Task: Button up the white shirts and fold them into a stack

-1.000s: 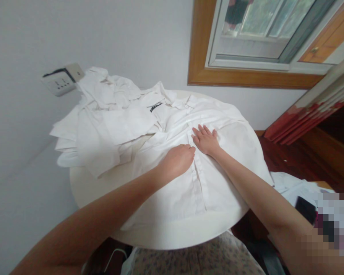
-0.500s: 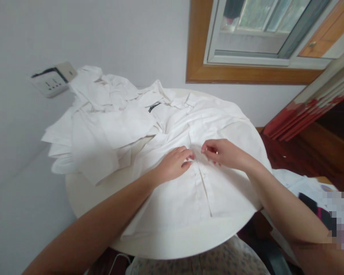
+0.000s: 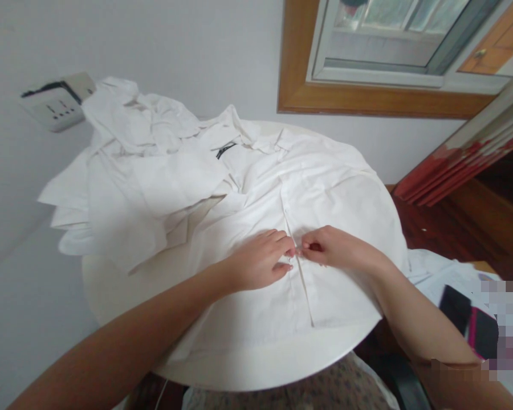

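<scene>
A white shirt [image 3: 256,310] lies spread on a round white table [image 3: 256,373], its collar toward the wall and its button placket running down the middle. My left hand [image 3: 263,259] rests on the left side of the placket, thumb and fingers pinching the fabric at its edge. Just across from it, my right hand [image 3: 329,247] has its fingers curled and its fingertips pressed together on the placket's other edge. The two sets of fingertips nearly meet. Any button between them is too small or hidden to make out.
More white garments [image 3: 141,182] are heaped at the table's left, against the wall. A socket box [image 3: 53,108] sits on the wall behind them. A window with a wooden frame [image 3: 299,97] is at the back, and a red and white curtain [image 3: 431,176] hangs at right. Papers [image 3: 427,267] lie lower right.
Both hands have moved a little down the placket toward me, and their fingertips have come together from a small gap. The view has shifted slightly.
</scene>
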